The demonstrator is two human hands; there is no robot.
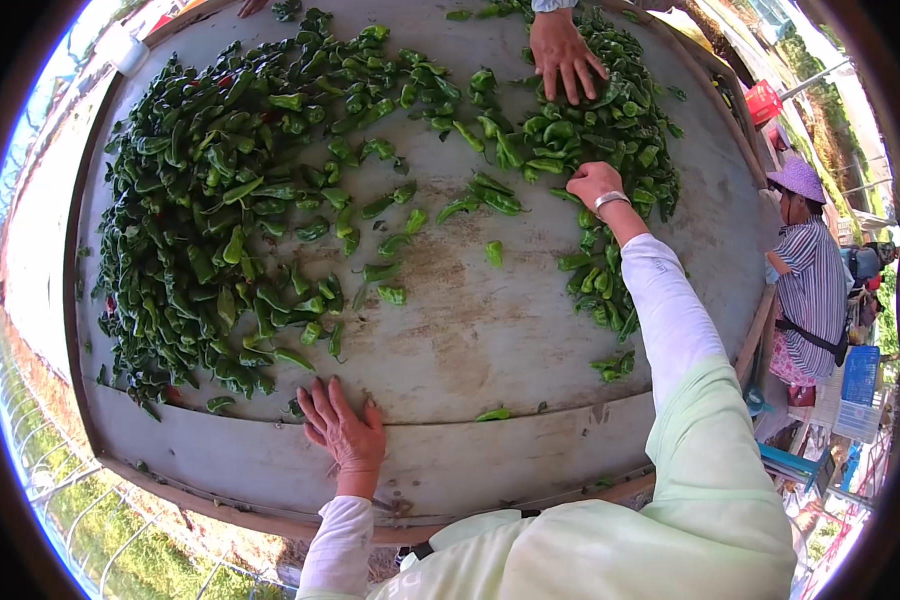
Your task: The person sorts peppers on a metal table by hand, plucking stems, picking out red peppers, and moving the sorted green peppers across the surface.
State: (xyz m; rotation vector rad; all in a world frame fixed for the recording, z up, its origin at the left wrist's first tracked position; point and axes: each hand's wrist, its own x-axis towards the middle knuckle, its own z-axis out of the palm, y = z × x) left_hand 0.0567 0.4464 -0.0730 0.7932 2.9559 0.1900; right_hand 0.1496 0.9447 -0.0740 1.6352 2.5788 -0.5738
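Note:
Flat on the near part of the table point(450, 340), my left hand point(345, 430) has its fingers stretched out and spread, with a small dark green piece beside its outer finger. My right hand point(595, 185), wearing a bracelet at the wrist, is closed at the left edge of the right-hand pepper pile point(620, 140). A green pepper point(562, 196) pokes out by its fingertips, which are partly hidden. Several loose green peppers point(495, 195) lie just left of that hand. The large heap of green peppers point(200, 200) covers the table's left side, with a few red ones in it.
Another person's hand point(562, 55) lies spread on the right pile from the far side. Part of a further hand point(252, 7) shows at the top. A wooden rim point(88, 400) borders the table. At right, a person in a purple hat point(800, 178) stands near blue crates point(860, 375).

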